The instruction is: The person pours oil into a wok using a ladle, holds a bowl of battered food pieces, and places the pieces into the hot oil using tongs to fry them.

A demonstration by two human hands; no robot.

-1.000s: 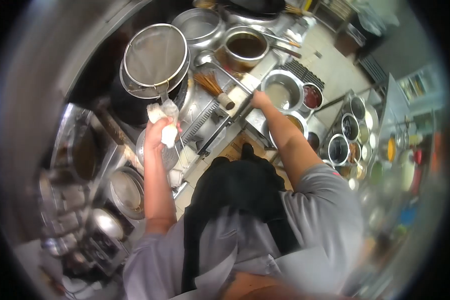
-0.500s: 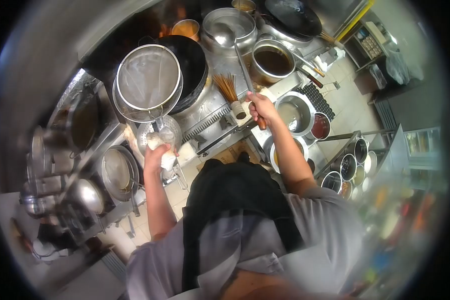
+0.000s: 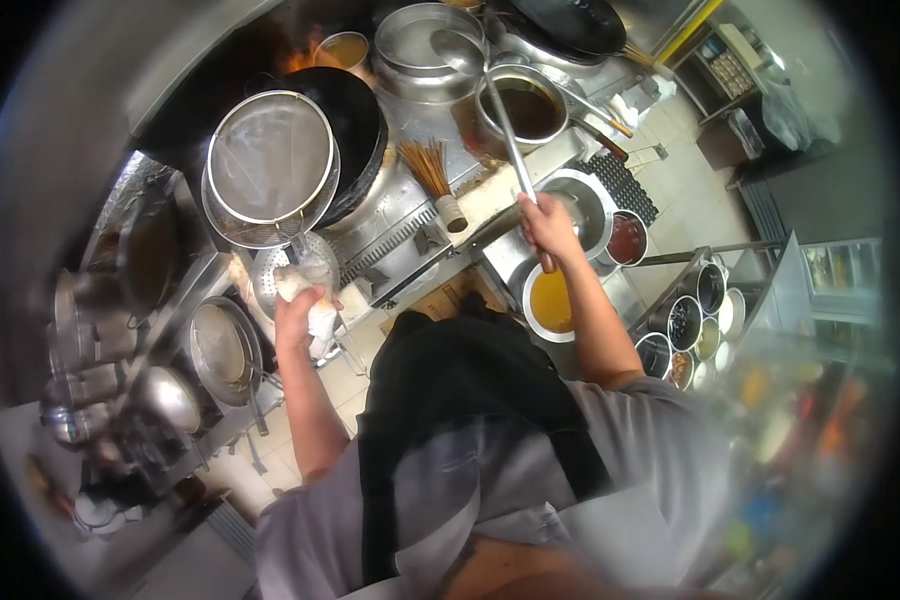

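My right hand point(image 3: 550, 227) is closed round the wooden-ended handle of a long steel ladle point(image 3: 511, 135). The ladle's bowl lies over the right part of a wide steel pot point(image 3: 400, 75) at the back of the stove. On the left, my left hand point(image 3: 302, 312) grips a bunched white cloth point(image 3: 322, 322); whether a handle is inside it is hidden. Just beyond that hand, a round mesh strainer point(image 3: 272, 155) rests above another strainer, partly covering a black wok point(image 3: 362, 140). A perforated steel skimmer point(image 3: 268, 270) shows beside the cloth.
Flames point(image 3: 300, 60) rise behind the wok. A bamboo brush point(image 3: 432, 180) lies on the stove's front ledge. To the right are a pot of dark liquid point(image 3: 528, 108), a bowl of yellow liquid point(image 3: 552, 302), a red sauce pot point(image 3: 625, 240) and several ingredient containers point(image 3: 685, 325).
My right hand has moved right and slightly nearer my body, and the ladle's bowl has shifted rightward over the steel pot. My left hand keeps its grip on the cloth. The view has shifted slightly.
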